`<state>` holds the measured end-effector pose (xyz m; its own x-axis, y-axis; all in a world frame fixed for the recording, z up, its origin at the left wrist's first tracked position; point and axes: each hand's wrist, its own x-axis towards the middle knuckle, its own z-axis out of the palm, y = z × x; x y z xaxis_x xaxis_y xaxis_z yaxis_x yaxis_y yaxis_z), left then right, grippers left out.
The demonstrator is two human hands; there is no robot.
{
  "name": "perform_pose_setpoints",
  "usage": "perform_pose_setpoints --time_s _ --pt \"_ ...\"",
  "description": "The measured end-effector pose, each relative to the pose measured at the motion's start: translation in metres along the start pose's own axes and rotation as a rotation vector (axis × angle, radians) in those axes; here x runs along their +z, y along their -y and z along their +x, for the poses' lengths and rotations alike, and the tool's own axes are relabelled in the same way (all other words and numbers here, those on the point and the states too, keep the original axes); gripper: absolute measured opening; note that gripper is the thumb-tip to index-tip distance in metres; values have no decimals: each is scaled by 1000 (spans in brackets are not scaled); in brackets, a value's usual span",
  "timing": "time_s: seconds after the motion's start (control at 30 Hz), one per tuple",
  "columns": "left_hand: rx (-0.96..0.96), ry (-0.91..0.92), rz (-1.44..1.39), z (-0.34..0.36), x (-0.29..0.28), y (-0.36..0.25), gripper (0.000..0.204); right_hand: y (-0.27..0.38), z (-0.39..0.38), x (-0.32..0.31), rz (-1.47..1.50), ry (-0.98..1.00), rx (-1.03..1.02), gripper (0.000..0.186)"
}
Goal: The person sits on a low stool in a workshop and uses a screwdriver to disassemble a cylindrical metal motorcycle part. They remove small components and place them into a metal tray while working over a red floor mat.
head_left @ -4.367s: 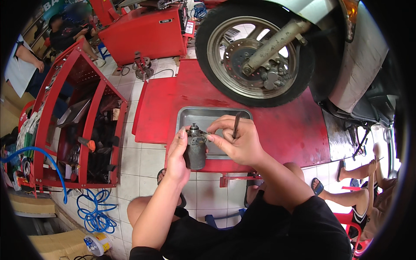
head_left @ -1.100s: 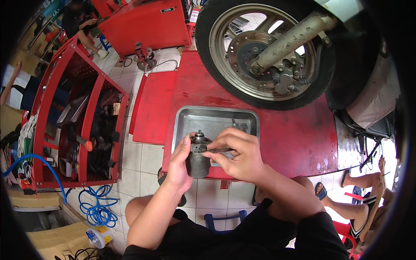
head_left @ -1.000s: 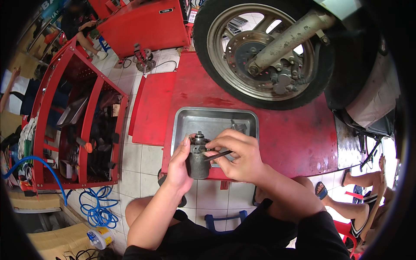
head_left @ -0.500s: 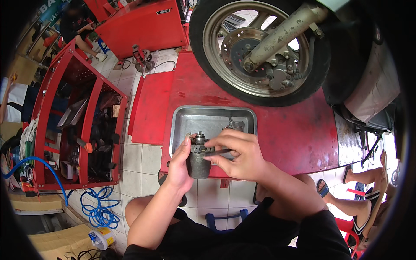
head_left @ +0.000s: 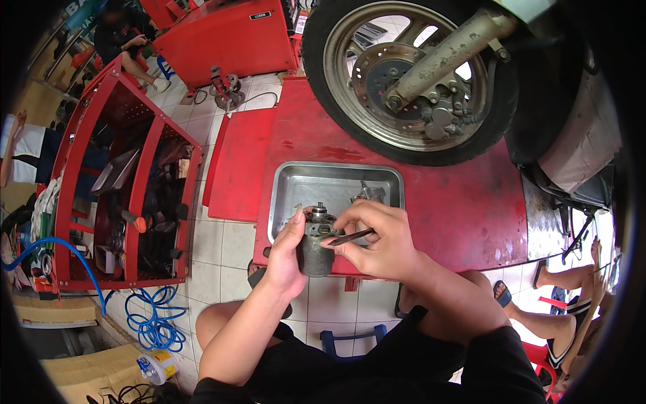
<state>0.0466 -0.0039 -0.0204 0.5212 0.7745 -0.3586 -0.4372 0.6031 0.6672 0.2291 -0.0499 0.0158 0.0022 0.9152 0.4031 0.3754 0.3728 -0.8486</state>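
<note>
Flat red platform [head_left: 457, 215], rectangular metal tray [head_left: 309, 183]: at its near rim the left hand [head_left: 286, 261] curls round a grey metal cylinder [head_left: 316, 257], the right hand [head_left: 378, 239] pinches a slim dark tool [head_left: 353, 237] — which, loosely pinched, could skid sideways.

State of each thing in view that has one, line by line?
Gray metal cylinder: in left hand, roughly upright, shaft end up
Dark slim tool: pinched in right hand, slanted
Metal tray: lying on red platform, metal part inside
Front wheel: mounted on fork
Blue hose: loosely coiled
</note>
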Motion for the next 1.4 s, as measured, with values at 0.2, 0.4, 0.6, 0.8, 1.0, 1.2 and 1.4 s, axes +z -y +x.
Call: perform_pose_setpoints --time_s 0.2,0.4,0.6,0.8,1.0,1.2,1.4 --pt "-82 12 -44 -1 -8 8 43 -5 -4 2 -138 10 -6 28" --pt "-98 89 5 2 -4 4 47 -5 -4 -2 -99 -1 38 20" --pt "-96 -9 55 2 -5 6 44 -11 -4 5 -70 -22 -56 20" --pt "-104 41 52 2 -8 7 43 4 0 -4 -34 37 96 19" --pt "-86 42 37 4 -8 9 44 -6 -4 1 -85 -20 49 19" --pt "-94 41 42 4 -7 9 42 -12 -3 2 -78 -26 -58 24" --pt "-96 18 47 4 -5 10 40 -11 -4 -3 -77 7 -35 24"
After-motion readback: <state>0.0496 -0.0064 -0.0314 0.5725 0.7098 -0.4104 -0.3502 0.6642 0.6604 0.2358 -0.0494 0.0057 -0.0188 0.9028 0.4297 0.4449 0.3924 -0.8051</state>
